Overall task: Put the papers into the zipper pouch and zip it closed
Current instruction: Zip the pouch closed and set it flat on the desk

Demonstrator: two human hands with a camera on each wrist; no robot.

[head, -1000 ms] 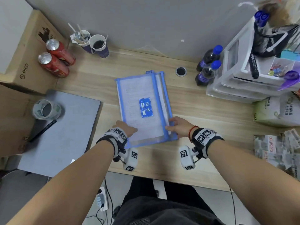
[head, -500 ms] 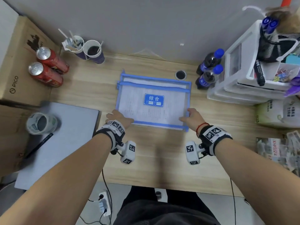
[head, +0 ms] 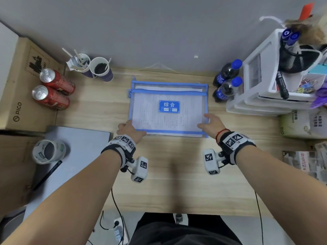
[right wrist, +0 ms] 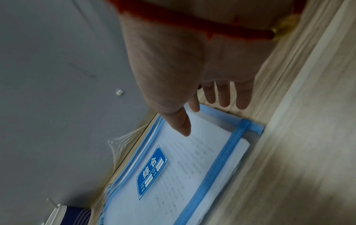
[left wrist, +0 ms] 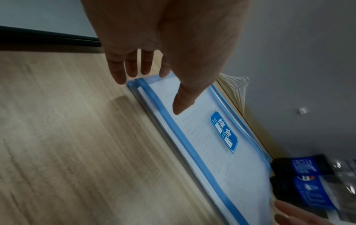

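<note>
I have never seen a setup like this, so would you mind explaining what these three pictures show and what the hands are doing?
There is no machine here: a person wears three cameras. The large picture comes from a camera on the head, looking down at a wooden desk. The other two come from cameras strapped to each wrist, looking along the fingers.

In the middle of the desk lies a see-through zipper pouch with blue edging and a blue label; printed papers show through it. The left hand is at its near left corner and the right hand at its near right corner. Both hands have straight, spread fingers, so neither is gripping anything; whether they touch the pouch is hard to tell.

Around it stand two red cans, two paper cups, two dark bottles with blue caps and white drawers.
</note>
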